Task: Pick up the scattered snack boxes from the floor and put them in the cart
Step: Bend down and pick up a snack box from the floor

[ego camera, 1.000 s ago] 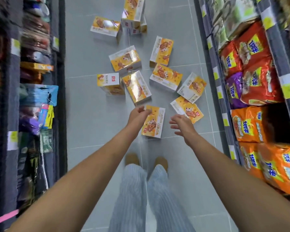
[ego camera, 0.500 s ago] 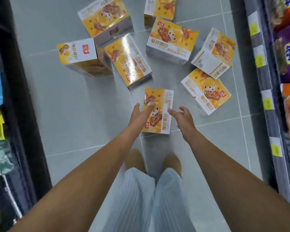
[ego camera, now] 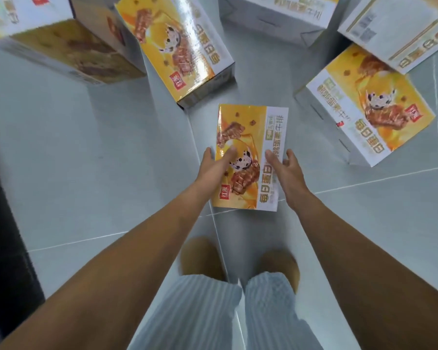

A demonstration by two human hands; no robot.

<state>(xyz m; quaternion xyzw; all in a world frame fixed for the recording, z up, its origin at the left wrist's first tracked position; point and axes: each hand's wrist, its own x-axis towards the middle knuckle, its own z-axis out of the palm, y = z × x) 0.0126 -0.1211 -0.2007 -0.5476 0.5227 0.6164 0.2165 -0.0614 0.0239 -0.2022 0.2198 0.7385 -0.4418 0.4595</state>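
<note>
Snack box (ego camera: 250,137), flat yellow-and-white cardboard, lying face-up on the grey tiled floor (ego camera: 111,173) over a tile joint, just ahead of tan shoes (ego camera: 202,258). Left hand (ego camera: 214,165) and right hand (ego camera: 287,170) flank its long edges, each grip wide, thumb on the printed face, fingers past the edge. Further matching boxes (ego camera: 177,46) lie beyond, the nearest ones just apart from it.
</note>
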